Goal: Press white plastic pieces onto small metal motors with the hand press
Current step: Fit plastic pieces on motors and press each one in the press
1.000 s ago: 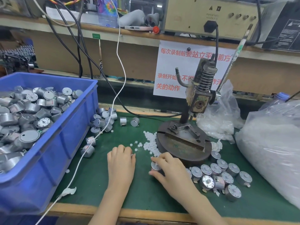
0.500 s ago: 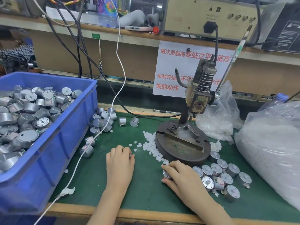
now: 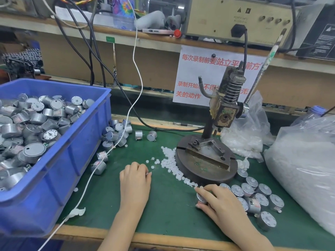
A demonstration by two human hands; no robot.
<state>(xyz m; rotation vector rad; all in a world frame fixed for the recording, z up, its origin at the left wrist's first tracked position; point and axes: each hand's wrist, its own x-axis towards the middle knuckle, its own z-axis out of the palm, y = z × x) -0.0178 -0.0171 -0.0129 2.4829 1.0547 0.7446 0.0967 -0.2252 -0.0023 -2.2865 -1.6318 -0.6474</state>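
One small silver cylindrical metal motor is pinched by our right hand between thumb and fingers, resting on the green bench just before the rusty hand press base. Our left hand lies knuckles-up near scattered white plastic pieces, fingers curled; any contents we cannot tell.

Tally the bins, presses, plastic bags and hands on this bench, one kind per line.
Blue bin: 1
Hand press: 1
Plastic bags: 2
Hands: 2 (left hand; right hand, gripping a motor)
Total: 6
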